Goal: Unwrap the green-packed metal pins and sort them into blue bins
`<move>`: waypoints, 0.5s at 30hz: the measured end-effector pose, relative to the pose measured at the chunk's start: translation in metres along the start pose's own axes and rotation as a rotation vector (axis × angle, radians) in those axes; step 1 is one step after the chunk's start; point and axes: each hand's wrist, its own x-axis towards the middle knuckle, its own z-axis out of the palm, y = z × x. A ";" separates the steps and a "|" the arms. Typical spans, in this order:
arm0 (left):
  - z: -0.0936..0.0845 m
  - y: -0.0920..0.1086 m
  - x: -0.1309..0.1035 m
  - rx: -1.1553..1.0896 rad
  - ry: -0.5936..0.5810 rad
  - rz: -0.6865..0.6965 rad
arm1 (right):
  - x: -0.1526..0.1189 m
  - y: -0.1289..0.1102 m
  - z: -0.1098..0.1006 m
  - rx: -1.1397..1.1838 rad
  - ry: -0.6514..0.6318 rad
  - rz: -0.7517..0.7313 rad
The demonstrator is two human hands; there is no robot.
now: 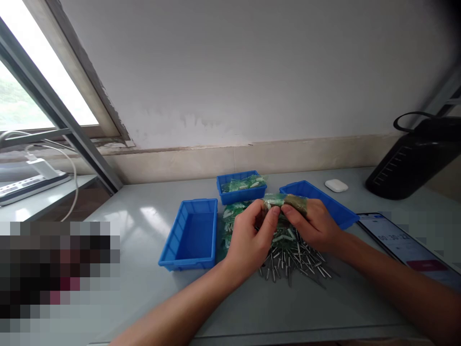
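My left hand [252, 233] and my right hand [313, 223] both pinch a small green-tinted plastic bag [275, 199], thumbs almost meeting at its near side. What lies inside the bag is hard to make out. Under and in front of my hands a loose pile of thin metal rivets [288, 262] spreads over the table. Green plastic packets [230, 218] lie just left of the pile, partly hidden by my left hand.
An open blue bin [197, 265] stands left of my hands. Behind, another blue bin [237, 196] holds green packets; a third blue bin [336, 209] sits at right. Further right are a white earbud case [336, 185], a phone [406, 247] showing a timer, and a black bottle [406, 163].
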 end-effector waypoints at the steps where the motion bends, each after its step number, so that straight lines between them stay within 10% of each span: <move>1: 0.000 0.000 0.000 -0.005 0.000 -0.002 | 0.000 0.000 0.000 0.000 -0.003 0.002; 15: 0.000 0.000 0.000 -0.018 -0.016 -0.008 | -0.002 0.001 0.001 -0.010 -0.012 0.016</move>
